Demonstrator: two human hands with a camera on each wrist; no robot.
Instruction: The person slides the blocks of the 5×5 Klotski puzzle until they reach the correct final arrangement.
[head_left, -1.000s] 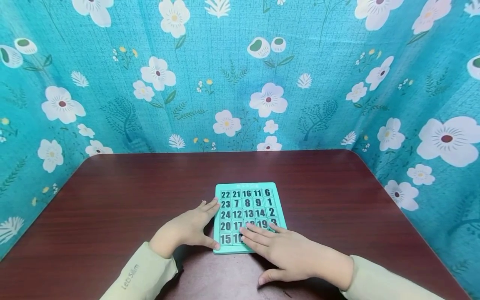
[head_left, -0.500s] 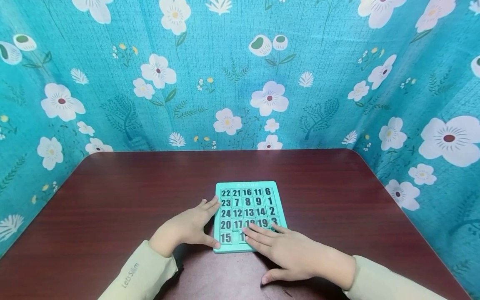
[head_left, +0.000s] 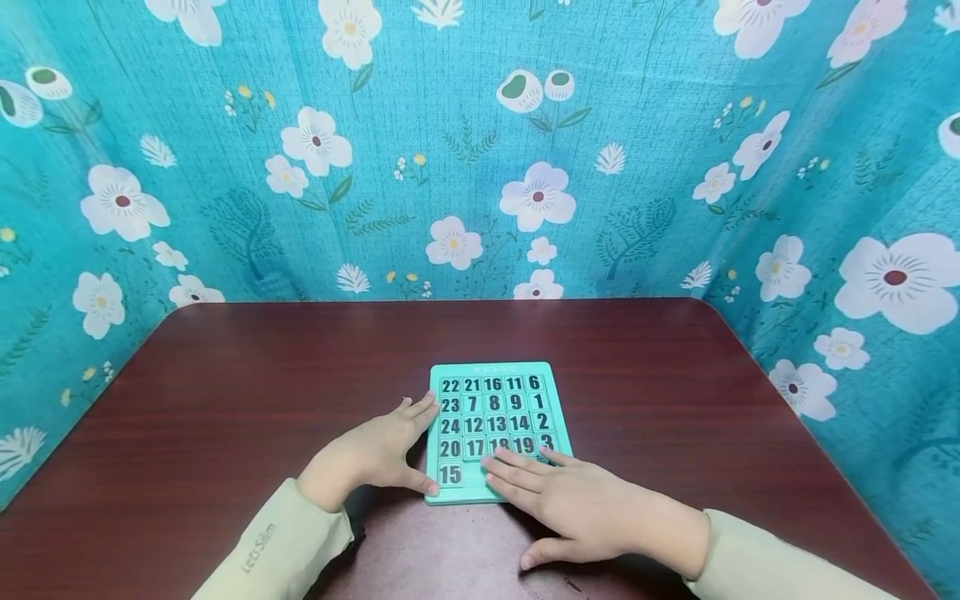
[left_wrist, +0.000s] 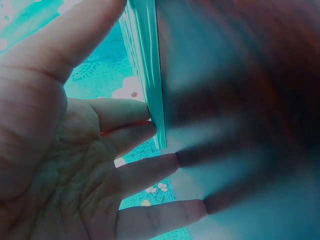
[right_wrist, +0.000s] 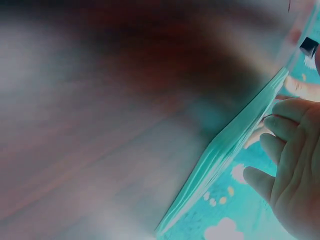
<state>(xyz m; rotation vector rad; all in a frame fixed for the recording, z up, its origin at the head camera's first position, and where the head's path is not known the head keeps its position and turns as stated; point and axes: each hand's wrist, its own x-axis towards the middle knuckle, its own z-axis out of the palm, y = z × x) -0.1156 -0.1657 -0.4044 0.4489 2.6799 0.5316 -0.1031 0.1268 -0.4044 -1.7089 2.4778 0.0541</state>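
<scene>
A turquoise number slide puzzle (head_left: 491, 368) lies flat on the table in the head view, with black numerals on its tiles. My left hand (head_left: 378, 452) rests along its left side, thumb at the near-left corner and extended fingertips by the upper left edge. In the left wrist view, fingers of that hand (left_wrist: 75, 165) meet the frame's side. Straight fingers of my right hand (head_left: 577, 504) lie over the near-right tiles, hiding most of the bottom row. A gap shows right of tile 15 (head_left: 450, 474). The right wrist view has that hand (right_wrist: 300, 165) at the puzzle's edge (right_wrist: 225, 150).
The dark red-brown table (head_left: 262, 375) extends around the puzzle on all sides. Behind it and at both sides hangs a blue flowered curtain (head_left: 465, 183).
The tile beside 15 in the bottom row has slid right under my right fingers, leaving a gap. The right hand shifted slightly right; the left hand stayed in place.
</scene>
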